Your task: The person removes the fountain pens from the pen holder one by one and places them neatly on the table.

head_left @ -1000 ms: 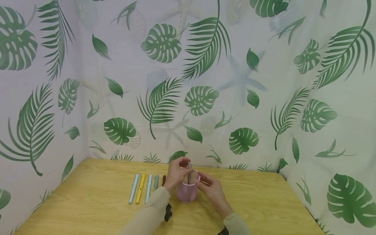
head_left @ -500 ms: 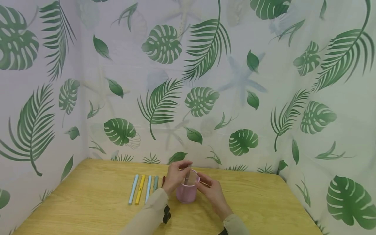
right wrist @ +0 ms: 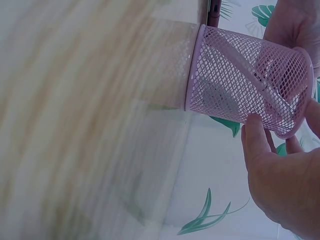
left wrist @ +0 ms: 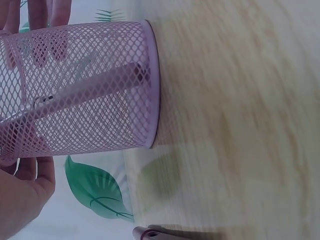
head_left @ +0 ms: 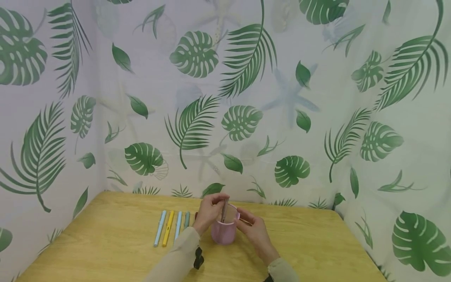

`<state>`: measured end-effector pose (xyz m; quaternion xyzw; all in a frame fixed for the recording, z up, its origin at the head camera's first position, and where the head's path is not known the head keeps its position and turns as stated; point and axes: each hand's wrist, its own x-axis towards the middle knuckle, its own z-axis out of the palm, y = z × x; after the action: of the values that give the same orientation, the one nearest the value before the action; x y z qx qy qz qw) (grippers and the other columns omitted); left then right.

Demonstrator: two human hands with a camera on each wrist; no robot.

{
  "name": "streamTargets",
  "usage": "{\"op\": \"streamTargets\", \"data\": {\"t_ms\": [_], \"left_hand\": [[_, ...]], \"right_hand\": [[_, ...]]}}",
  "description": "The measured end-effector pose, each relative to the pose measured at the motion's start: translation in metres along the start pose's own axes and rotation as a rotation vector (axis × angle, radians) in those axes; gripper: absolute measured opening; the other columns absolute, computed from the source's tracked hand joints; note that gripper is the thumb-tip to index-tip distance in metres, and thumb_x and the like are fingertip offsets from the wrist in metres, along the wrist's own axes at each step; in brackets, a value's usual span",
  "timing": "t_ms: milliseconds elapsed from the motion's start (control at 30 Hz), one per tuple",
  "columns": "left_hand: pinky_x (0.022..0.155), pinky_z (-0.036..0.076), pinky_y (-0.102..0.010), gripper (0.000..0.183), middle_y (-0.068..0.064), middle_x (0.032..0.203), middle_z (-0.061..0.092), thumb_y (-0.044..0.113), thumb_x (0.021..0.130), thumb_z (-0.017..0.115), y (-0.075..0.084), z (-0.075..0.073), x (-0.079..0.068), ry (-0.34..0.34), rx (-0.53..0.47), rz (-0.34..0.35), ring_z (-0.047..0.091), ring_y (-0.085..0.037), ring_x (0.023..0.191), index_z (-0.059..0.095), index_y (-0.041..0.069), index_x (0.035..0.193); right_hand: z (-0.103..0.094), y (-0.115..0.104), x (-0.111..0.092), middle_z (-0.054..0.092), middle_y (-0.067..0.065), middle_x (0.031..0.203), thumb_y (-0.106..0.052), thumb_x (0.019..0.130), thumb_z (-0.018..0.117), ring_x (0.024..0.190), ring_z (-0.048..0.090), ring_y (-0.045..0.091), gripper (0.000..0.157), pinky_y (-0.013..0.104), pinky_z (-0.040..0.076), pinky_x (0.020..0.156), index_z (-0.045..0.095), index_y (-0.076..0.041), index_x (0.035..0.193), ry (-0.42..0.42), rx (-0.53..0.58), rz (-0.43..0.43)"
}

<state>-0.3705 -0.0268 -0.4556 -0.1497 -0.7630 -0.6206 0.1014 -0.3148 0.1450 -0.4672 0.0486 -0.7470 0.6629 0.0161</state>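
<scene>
A pink mesh pen holder [head_left: 224, 234] stands upright on the wooden table in the head view. Inside it a pen [left wrist: 95, 85] leans at a slant, its lower end down by the base in the left wrist view. Over the rim, my left hand [head_left: 208, 212] pinches the pen's upper end with thumb and fingers. My right hand [head_left: 258, 234] grips the holder's right side near the rim; in the right wrist view its fingertips [right wrist: 254, 122] press on the mesh. The pen's colour is hard to tell through the mesh.
Left of the holder lie several pens in a row: a light blue pen [head_left: 160, 228], a yellow pen [head_left: 168, 228], another light blue pen [head_left: 178, 225], a grey-green pen [head_left: 187, 219] and a dark red pen [left wrist: 159, 234]. A leaf-patterned curtain [head_left: 246, 156] borders the table.
My left hand has lowered the pen deeper into the holder, and its top now tilts a little to the left. The right hand keeps its place on the holder.
</scene>
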Motion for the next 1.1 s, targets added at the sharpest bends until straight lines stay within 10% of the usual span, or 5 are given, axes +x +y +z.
{"op": "streamTargets", "data": {"t_ms": [1100], "left_hand": [[0.081, 0.053, -0.029, 0.014, -0.011, 0.105, 0.072, 0.005, 0.094, 0.062, 0.007, -0.007, -0.001, 0.133, -0.066, 0.016, 0.065, -0.019, 0.093, 0.073, 0.007, 0.103]], "right_hand": [[0.001, -0.001, -0.001, 0.054, 0.027, 0.137, -0.015, 0.094, 0.067, 0.121, 0.059, 0.035, 0.050, 0.038, 0.052, 0.097, 0.052, -0.001, 0.139, -0.002, 0.009, -0.016]]}}
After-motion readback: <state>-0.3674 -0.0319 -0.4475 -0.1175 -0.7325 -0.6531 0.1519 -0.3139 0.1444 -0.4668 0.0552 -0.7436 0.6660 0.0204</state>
